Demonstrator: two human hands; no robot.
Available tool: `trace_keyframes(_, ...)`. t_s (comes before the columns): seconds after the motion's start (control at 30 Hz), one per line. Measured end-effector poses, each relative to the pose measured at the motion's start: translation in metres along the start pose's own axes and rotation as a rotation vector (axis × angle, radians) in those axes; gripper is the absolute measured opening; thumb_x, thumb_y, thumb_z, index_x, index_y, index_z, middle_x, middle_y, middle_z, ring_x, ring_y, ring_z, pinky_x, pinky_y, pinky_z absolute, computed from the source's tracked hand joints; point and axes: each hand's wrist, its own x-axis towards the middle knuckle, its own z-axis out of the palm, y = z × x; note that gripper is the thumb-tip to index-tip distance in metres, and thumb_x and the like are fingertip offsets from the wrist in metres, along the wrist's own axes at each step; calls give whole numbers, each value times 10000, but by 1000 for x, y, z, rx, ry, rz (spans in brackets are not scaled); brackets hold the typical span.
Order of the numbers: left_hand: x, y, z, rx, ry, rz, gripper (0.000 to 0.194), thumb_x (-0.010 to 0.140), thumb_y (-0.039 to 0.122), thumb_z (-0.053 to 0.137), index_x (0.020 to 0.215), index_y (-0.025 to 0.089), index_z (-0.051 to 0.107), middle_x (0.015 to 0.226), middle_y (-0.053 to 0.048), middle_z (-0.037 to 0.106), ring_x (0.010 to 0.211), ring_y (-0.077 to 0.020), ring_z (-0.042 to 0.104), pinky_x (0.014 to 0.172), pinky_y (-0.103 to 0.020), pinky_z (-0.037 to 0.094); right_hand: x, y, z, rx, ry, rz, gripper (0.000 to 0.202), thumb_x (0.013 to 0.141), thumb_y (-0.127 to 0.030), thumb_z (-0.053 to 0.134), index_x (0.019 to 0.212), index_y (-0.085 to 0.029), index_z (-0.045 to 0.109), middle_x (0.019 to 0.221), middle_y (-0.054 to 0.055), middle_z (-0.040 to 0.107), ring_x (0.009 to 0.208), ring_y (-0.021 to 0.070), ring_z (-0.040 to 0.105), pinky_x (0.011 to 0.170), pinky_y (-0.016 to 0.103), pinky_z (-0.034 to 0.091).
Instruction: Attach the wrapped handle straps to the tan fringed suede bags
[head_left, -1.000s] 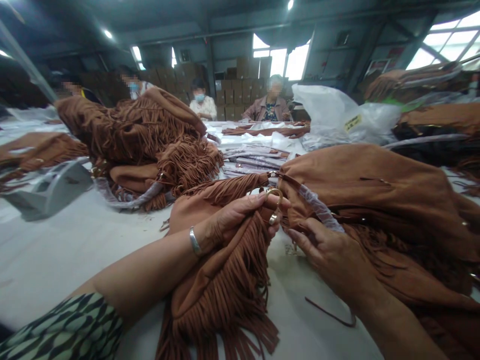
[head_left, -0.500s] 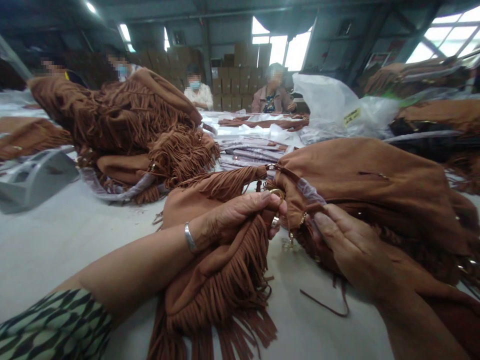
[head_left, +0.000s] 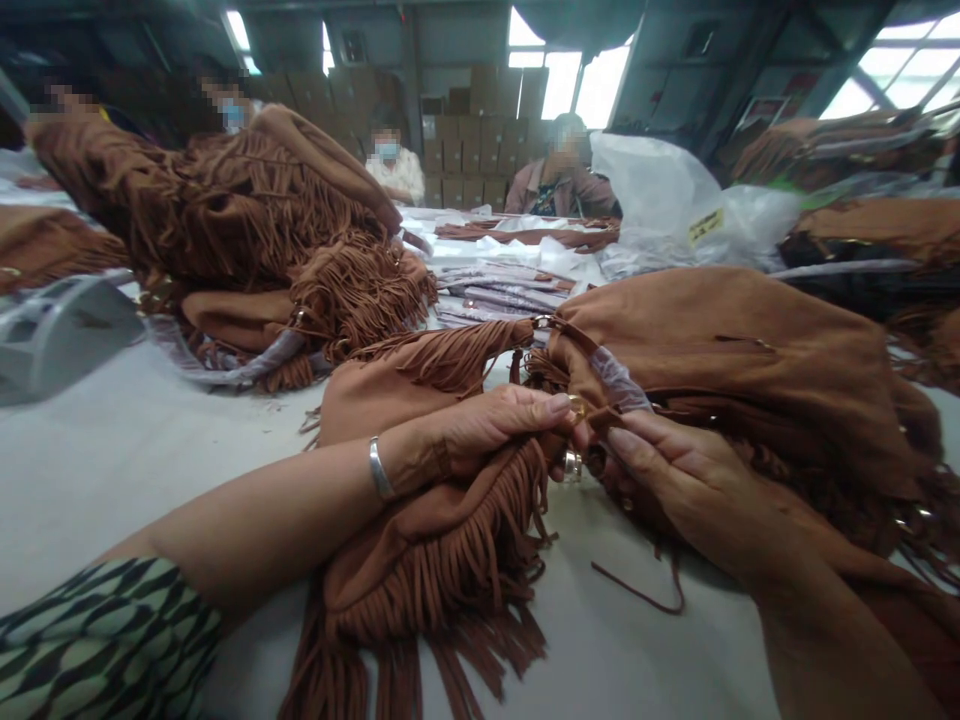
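A brown suede bag with fringe (head_left: pixel 427 585) lies on the white table in front of me. My left hand (head_left: pixel 499 430), with a silver bangle at its wrist, is closed on a gold metal ring (head_left: pixel 576 406) at the bag's side. My right hand (head_left: pixel 686 480) pinches a brown strap (head_left: pixel 604 417), its end close to the ring. Whether the strap passes through the ring is hidden by the fingers. Behind the hands, a plastic-wrapped strap part (head_left: pixel 621 380) runs up to a metal fitting (head_left: pixel 543 322).
Another brown bag (head_left: pixel 712 320) lies at the right. A pile of fringed bags (head_left: pixel 225 220) stands at the left beside a grey plastic holder (head_left: pixel 64 335). Wrapped straps (head_left: pixel 499 295) and a clear plastic bag (head_left: pixel 652 185) lie farther back. Several people sit across the table.
My left hand has moved slightly right with the ring, and my right hand's fingertips have come closer to it. The strap end now meets or nearly meets the ring.
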Motion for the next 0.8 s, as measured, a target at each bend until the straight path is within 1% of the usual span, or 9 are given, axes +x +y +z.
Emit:
trace_keyframes(0.03,0,-1,-1,22,3,-5,356,743,418,728,836,80,665,677,-30,620,576,-94,582,580,-202,498,1,-1,0,-78,0,-28,307,904,-379,465,739,-177,627,701,35,644,636,169,581,572,263,428)
trace_keyframes(0.1,1,-2,-3,59,21,-2,365,747,434,720,820,81,666,673,-39,625,581,-105,591,572,-208,490,2,-3,1,-153,-31,-51,299,905,-359,453,750,-181,638,693,27,641,638,168,575,585,263,420)
trace_keyframes(0.2,1,-4,-8,89,21,9,349,780,429,689,836,86,666,714,-56,641,623,-119,608,608,-226,496,2,-2,0,-162,-48,-56,304,905,-354,451,745,-182,644,654,17,622,601,159,554,561,260,399)
trace_keyframes(0.37,-3,-3,-12,98,-37,-80,390,801,491,644,901,115,652,737,-63,651,667,-170,637,601,-270,500,1,-2,-3,-197,-86,-67,300,898,-342,446,727,-186,636,655,16,620,613,163,559,581,273,392)
trace_keyframes(0.47,-5,-1,-9,149,-44,-78,380,833,486,608,922,118,653,752,-55,655,688,-158,636,645,-266,492,0,-4,-4,-245,-92,-68,309,881,-345,450,659,-191,599,615,14,593,579,158,539,559,277,372)
trace_keyframes(0.6,-5,1,-7,273,-58,-39,401,827,486,617,876,92,674,807,-70,666,716,-133,611,719,-252,480,-1,-8,-5,-267,-102,-86,315,863,-350,451,613,-196,567,592,18,575,572,158,533,543,275,365)
trace_keyframes(0.67,-5,-1,-9,244,-64,-44,405,801,487,647,855,87,671,804,-76,663,713,-142,610,720,-262,485,-1,-9,-5,-271,-103,-100,314,856,-354,460,604,-197,564,593,20,576,573,158,531,533,270,362)
trace_keyframes(0.73,-4,-3,-11,155,-83,-80,413,778,500,665,857,95,660,765,-72,653,689,-155,614,698,-279,493,-1,-8,-4,-269,-84,-91,307,849,-356,478,606,-196,574,597,20,577,570,158,526,520,266,354)
trace_keyframes(0.8,-4,-6,-12,92,-102,-102,434,774,526,655,877,104,657,739,-67,639,668,-158,609,676,-283,495,-1,-6,-1,-223,-16,-34,299,855,-367,491,640,-191,603,601,19,579,562,155,521,510,263,349)
